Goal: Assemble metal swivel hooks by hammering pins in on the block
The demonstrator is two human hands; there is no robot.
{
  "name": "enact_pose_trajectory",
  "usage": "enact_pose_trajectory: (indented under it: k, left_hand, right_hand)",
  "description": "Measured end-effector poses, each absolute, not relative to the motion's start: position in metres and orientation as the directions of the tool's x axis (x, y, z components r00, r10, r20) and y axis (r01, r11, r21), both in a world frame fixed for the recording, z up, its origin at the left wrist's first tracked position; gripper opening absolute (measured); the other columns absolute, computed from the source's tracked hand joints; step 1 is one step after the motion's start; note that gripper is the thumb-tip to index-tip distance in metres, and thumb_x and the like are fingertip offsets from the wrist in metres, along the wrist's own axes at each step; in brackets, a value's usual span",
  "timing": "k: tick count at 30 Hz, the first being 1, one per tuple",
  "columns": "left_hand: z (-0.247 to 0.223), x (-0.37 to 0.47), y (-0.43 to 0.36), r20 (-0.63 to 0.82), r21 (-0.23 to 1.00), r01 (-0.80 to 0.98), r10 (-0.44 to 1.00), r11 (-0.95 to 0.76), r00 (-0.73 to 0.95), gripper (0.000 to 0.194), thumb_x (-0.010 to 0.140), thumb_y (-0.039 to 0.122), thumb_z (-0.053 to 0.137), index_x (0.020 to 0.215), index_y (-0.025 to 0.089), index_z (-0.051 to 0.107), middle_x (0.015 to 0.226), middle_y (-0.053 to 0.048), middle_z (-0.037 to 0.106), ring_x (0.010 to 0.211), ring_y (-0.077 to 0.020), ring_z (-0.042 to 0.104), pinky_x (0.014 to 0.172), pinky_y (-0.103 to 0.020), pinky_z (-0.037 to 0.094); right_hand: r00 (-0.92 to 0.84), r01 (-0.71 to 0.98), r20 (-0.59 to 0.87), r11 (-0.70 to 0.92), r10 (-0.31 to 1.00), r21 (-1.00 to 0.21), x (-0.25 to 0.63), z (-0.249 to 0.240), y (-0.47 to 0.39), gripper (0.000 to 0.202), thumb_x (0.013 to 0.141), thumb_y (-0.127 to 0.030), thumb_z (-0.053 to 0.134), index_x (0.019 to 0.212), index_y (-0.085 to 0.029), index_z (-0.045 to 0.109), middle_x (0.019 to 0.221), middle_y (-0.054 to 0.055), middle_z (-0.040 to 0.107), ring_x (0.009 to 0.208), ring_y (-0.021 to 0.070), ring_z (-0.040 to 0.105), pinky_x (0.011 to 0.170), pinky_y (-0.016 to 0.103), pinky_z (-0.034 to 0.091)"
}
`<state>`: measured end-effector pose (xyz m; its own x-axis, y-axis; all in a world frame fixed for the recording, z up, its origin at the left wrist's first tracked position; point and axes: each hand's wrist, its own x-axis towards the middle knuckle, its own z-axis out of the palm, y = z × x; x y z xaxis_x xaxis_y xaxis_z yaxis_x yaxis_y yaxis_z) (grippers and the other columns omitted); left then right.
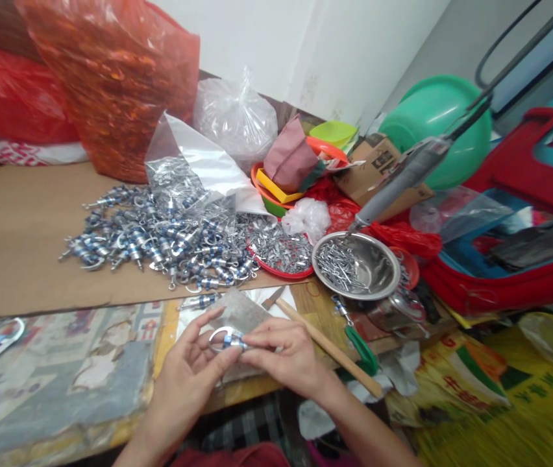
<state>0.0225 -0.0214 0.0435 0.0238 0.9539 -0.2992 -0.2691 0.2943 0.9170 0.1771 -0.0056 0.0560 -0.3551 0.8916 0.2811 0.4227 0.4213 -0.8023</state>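
Observation:
Over the table's front edge, my left hand (186, 370) holds a small silver-and-blue metal hook (232, 341) between thumb and fingers, its curved end toward the palm. My right hand (286, 353) pinches the other end of the same hook, and its fingertips hide that end. Below the hands lies a grey metal plate (237, 311). A tool with a long wooden handle (330, 347) slants past my right hand. Behind my hands spreads a big pile of similar silver-and-blue hooks (159, 240).
A steel bowl (388, 285) holds long metal pins, with a hanging power screwdriver (398, 181) above it. Left of it, a red tray (286, 274) carries small metal parts. An orange bag (125, 84) and a green basin (452, 130) stand behind. A green-handled piece (361, 350) lies right.

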Motion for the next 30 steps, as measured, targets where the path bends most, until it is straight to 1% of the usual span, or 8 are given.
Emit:
enact_pose_trajectory:
  k: [3, 5, 10, 15, 21, 25, 27, 30]
  left_hand:
    - [0.043, 0.022, -0.021, -0.309, 0.915, -0.259, 0.95, 0.31, 0.045, 0.064, 0.057, 0.033, 0.069, 0.115, 0.021, 0.044, 0.077, -0.001, 0.064, 0.075, -0.0177, 0.064, 0.07, -0.028, 0.051]
    - [0.044, 0.023, -0.02, -0.321, 0.903, -0.27, 0.943, 0.334, 0.093, 0.065, 0.058, 0.032, 0.069, 0.115, 0.022, 0.041, 0.076, 0.0, 0.064, 0.073, -0.0165, 0.064, 0.069, -0.027, 0.051]
    - [0.041, 0.024, -0.02, -0.343, 0.882, -0.287, 0.927, 0.373, 0.149, 0.064, 0.06, 0.03, 0.068, 0.116, 0.024, 0.037, 0.075, 0.001, 0.061, 0.073, -0.016, 0.063, 0.069, -0.028, 0.051]
    - [0.033, 0.02, -0.017, -0.325, 0.891, -0.28, 0.932, 0.358, 0.16, 0.069, 0.06, 0.032, 0.067, 0.12, 0.023, 0.034, 0.072, 0.001, 0.06, 0.07, -0.0176, 0.064, 0.068, -0.031, 0.05]
    - [0.031, 0.018, -0.016, -0.306, 0.866, -0.359, 0.936, 0.349, 0.172, 0.077, 0.057, 0.03, 0.07, 0.122, 0.024, 0.029, 0.075, 0.0, 0.064, 0.072, -0.0175, 0.064, 0.069, -0.029, 0.049]
    - [0.029, 0.018, -0.014, -0.317, 0.857, -0.377, 0.936, 0.352, 0.153, 0.073, 0.058, 0.026, 0.07, 0.12, 0.023, 0.032, 0.076, 0.0, 0.062, 0.073, -0.0177, 0.063, 0.071, -0.031, 0.049]
    - [0.026, 0.018, -0.012, -0.326, 0.857, -0.376, 0.936, 0.353, 0.134, 0.073, 0.057, 0.025, 0.071, 0.118, 0.023, 0.033, 0.074, 0.001, 0.061, 0.071, -0.0179, 0.063, 0.069, -0.032, 0.05]
    - [0.023, 0.018, -0.01, -0.31, 0.856, -0.391, 0.941, 0.338, 0.134, 0.074, 0.056, 0.024, 0.071, 0.119, 0.023, 0.032, 0.071, 0.001, 0.061, 0.066, -0.0168, 0.063, 0.064, -0.031, 0.05]
  right_hand:
    - [-0.38, 0.652, 0.218, 0.427, 0.899, -0.627, 0.199, 0.061, 0.033, 0.016, 0.077, -0.019, 0.056, 0.088, -0.021, 0.068, 0.088, 0.002, 0.068, 0.083, 0.0128, 0.061, 0.077, 0.024, 0.048]
    - [-0.199, 0.909, 0.186, 0.252, 0.962, -0.332, 0.217, 0.06, 0.067, 0.031, 0.082, -0.008, 0.043, 0.103, -0.022, 0.061, 0.11, 0.002, 0.06, 0.103, 0.0123, 0.053, 0.088, 0.026, 0.041]
    - [-0.134, 0.966, 0.051, 0.142, 0.99, -0.218, 0.243, 0.037, 0.135, 0.017, 0.076, -0.006, 0.052, 0.083, -0.014, 0.066, 0.095, 0.011, 0.064, 0.097, 0.0216, 0.056, 0.085, 0.035, 0.041]
    - [-0.08, 0.957, 0.071, 0.097, 0.994, -0.275, 0.246, 0.027, 0.154, 0.015, 0.077, -0.017, 0.056, 0.09, -0.015, 0.064, 0.096, 0.01, 0.064, 0.097, 0.0205, 0.056, 0.087, 0.035, 0.039]
    - [-0.038, 0.851, 0.147, 0.109, 0.988, -0.514, 0.24, 0.039, 0.132, 0.024, 0.078, -0.025, 0.053, 0.094, -0.012, 0.065, 0.09, 0.01, 0.067, 0.083, 0.0189, 0.061, 0.075, 0.029, 0.045]
    - [-0.159, 0.721, 0.106, 0.189, 0.982, -0.667, 0.21, 0.04, 0.075, 0.024, 0.08, -0.027, 0.052, 0.096, -0.013, 0.064, 0.074, 0.004, 0.069, 0.061, 0.0128, 0.062, 0.056, 0.023, 0.048]
    - [-0.271, 0.633, 0.146, 0.29, 0.952, -0.718, 0.197, 0.043, 0.047, 0.016, 0.077, -0.02, 0.055, 0.086, -0.015, 0.067, 0.073, 0.003, 0.068, 0.064, 0.0123, 0.061, 0.06, 0.022, 0.047]
    - [-0.471, 0.554, 0.208, 0.471, 0.857, -0.687, 0.188, 0.051, 0.023, 0.018, 0.075, -0.01, 0.053, 0.079, -0.017, 0.069, 0.075, 0.003, 0.065, 0.072, 0.0126, 0.059, 0.066, 0.022, 0.045]
